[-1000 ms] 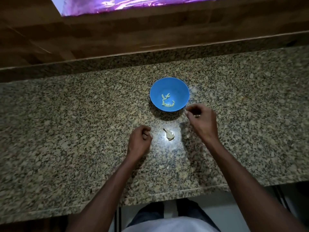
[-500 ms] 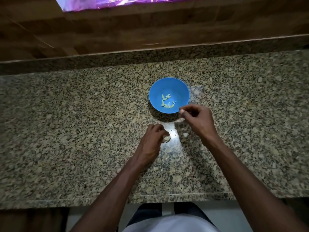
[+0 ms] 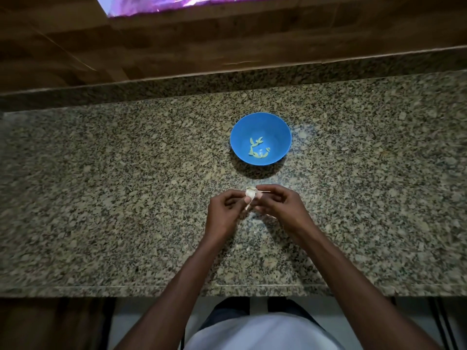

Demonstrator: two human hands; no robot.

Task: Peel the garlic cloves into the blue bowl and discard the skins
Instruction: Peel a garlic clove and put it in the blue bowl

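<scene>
Head view: the garlic piece [image 3: 250, 194], lifted off the counter [image 3: 101, 198], is now pinched by both the left hand [image 3: 223, 213] and right hand [image 3: 279, 205] at six o'clock of the blue bowl [image 3: 278, 132], so peeling is judged to resume.

Blue bowl [image 3: 274, 130]; pale green cloves [image 3: 257, 149]; speckled grey-tan granite counter [image 3: 126, 198]

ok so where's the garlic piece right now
In the head view the garlic piece is at centre, pinched between the left hand and right hand above the granite counter, nearer the person than the blue bowl.
</scene>
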